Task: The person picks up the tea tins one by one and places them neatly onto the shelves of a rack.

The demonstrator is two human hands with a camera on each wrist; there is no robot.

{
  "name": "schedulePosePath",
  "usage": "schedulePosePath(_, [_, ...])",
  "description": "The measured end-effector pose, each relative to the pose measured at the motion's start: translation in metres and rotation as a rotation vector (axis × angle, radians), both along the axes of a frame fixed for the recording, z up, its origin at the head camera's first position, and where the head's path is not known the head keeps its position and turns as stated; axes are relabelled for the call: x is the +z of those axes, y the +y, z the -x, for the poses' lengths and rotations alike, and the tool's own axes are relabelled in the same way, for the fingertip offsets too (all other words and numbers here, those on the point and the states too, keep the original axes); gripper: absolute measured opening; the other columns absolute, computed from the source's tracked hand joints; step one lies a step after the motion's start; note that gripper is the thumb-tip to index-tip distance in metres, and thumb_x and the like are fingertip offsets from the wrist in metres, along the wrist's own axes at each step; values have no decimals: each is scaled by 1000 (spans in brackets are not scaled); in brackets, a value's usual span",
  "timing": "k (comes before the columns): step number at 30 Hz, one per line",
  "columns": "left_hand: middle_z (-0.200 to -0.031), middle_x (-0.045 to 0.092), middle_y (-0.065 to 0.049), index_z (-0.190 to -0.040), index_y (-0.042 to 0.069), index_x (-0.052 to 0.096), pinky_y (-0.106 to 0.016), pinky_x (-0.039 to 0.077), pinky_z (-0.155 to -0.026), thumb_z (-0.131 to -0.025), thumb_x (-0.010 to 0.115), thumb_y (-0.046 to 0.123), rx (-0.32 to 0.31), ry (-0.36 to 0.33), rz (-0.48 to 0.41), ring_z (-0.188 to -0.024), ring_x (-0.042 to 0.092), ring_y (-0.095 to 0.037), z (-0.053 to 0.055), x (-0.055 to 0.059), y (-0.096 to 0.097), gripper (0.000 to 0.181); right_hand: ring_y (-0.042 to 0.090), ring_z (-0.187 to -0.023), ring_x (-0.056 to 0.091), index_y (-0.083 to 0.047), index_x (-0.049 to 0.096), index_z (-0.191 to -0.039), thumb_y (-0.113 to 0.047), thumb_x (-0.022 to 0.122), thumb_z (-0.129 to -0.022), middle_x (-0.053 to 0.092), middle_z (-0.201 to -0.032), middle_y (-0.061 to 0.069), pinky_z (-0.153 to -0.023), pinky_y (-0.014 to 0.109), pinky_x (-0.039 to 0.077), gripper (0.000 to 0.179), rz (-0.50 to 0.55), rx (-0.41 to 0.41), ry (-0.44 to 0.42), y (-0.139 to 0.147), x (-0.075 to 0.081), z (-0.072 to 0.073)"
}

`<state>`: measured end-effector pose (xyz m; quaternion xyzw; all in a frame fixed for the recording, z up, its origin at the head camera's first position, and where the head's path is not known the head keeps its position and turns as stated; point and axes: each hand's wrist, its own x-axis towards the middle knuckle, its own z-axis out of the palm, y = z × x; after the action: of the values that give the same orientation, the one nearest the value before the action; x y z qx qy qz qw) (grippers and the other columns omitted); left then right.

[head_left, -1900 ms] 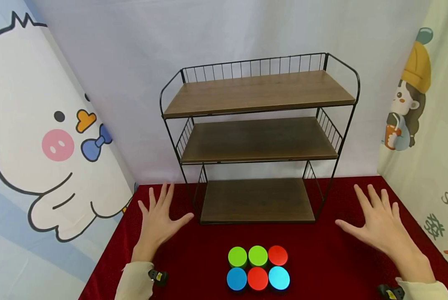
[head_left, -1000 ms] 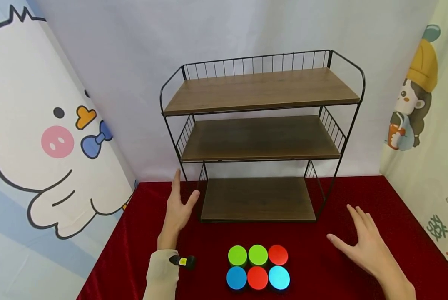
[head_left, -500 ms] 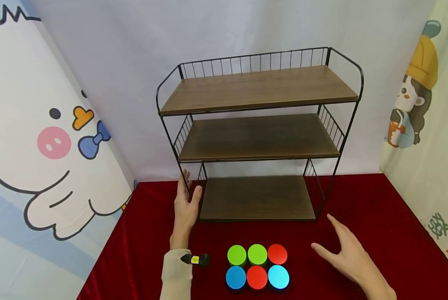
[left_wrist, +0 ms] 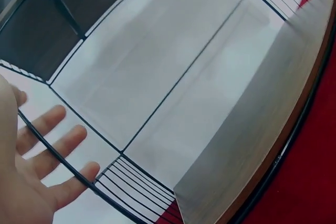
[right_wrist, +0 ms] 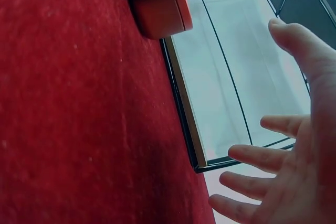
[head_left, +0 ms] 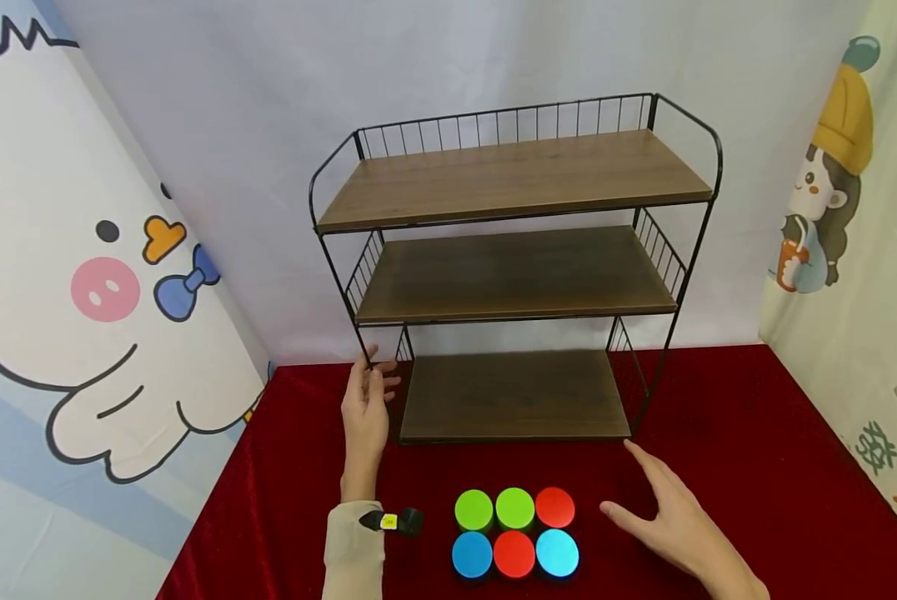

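Observation:
My left hand point(head_left: 364, 408) is at the lower left front post of a three-tier black wire rack with brown wooden shelves point(head_left: 518, 396). In the left wrist view its fingers point(left_wrist: 60, 153) are spread and reach past the black post, with no firm grip showing. My right hand point(head_left: 674, 521) hovers over the cloth in front of the rack's lower right corner, thumb apart from straight fingers, holding nothing. Between the hands stand short round pieces in two rows: two green ones point(head_left: 515, 509), two red ones point(head_left: 514, 554) and two blue ones point(head_left: 473, 555).
Dark red cloth point(head_left: 268, 500) covers the table. A pale curtain point(head_left: 231, 100) hangs behind the rack, with cartoon-printed sheets point(head_left: 36, 208) at both sides. The upper shelf point(head_left: 523, 179) and the middle shelf point(head_left: 516, 275) overhang the bottom one.
My left hand has moved right and forward to the rack's left post, its fingers now bending past it. My right hand has come leftward and nearer. The round pieces stay put.

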<state>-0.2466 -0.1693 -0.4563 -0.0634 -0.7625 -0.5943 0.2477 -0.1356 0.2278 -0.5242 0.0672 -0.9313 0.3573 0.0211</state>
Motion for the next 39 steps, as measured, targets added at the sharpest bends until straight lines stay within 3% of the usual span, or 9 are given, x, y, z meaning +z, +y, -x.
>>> schedulePosePath(2, [-124, 67, -28, -146, 1, 51, -65, 54, -93, -112, 39, 9, -4, -22, -8, -108, 67, -46, -5, 8, 1, 36, 52, -142, 40, -9, 29, -161, -59, 72, -92, 36, -160, 27, -103, 75, 41, 95, -1, -1, -9, -2, 0, -1])
schedulePosePath(5, [-117, 69, -29, -139, -6, 55, -60, 56, -91, -112, 41, 8, -9, -29, -8, -104, 68, -48, -9, 12, 1, 34, 52, -142, 40, -10, 29, -161, -59, 71, -91, 36, -160, 27, -103, 75, 41, 95, -2, 0, -23, -4, 0, -1])
schedulePosePath(10, [-111, 70, -30, -134, -7, 60, -40, 60, -85, -112, 42, 11, -13, 2, -60, -98, 68, -48, 2, -11, -10, 33, 51, -142, 40, -10, 30, -161, -58, 72, -92, 38, -160, 26, -104, 74, 42, 93, 4, 20, -31, -7, 0, -2])
schedulePosePath(15, [-108, 71, -28, -127, -2, 67, -24, 59, -85, -111, 47, 18, -17, -3, -142, -91, 71, -28, 10, -27, -21, 32, 51, -141, 41, -10, 33, -159, -56, 72, -92, 40, -158, 26, -104, 73, 42, 91, 4, 29, -21, -10, -1, -2])
schedulePosePath(19, [-106, 69, -30, -121, -7, 67, -24, 60, -86, -110, 51, 21, -39, 0, -200, -88, 70, -17, 11, -31, -24, 34, 49, -142, 42, -10, 34, -159, -57, 71, -93, 41, -158, 25, -105, 72, 41, 89, 6, 36, -22, -13, -3, -2])
schedulePosePath(25, [-106, 68, -32, -120, -11, 65, -25, 61, -85, -109, 54, 22, -40, 7, -244, -87, 70, -17, 11, -30, -21, 37, 47, -142, 43, -11, 36, -158, -56, 69, -95, 42, -158, 22, -107, 71, 41, 85, 15, 43, -15, -17, -6, -2])
schedulePosePath(31, [-106, 69, -29, -123, -9, 65, -23, 59, -83, -109, 52, 24, -13, 19, -276, -87, 68, -16, 12, -32, -16, 38, 47, -141, 45, -9, 37, -157, -50, 67, -99, 44, -157, 22, -107, 70, 43, 77, 37, 64, 4, -20, -11, -3])
schedulePosePath(39, [-93, 68, -13, -114, -4, 70, -24, 58, -78, -108, 53, 32, 57, -26, -320, -85, 65, -32, 15, -29, -8, 40, 47, -140, 46, -9, 39, -157, -48, 67, -99, 46, -156, 22, -106, 69, 44, 75, 44, 74, 9, -25, -10, -6])
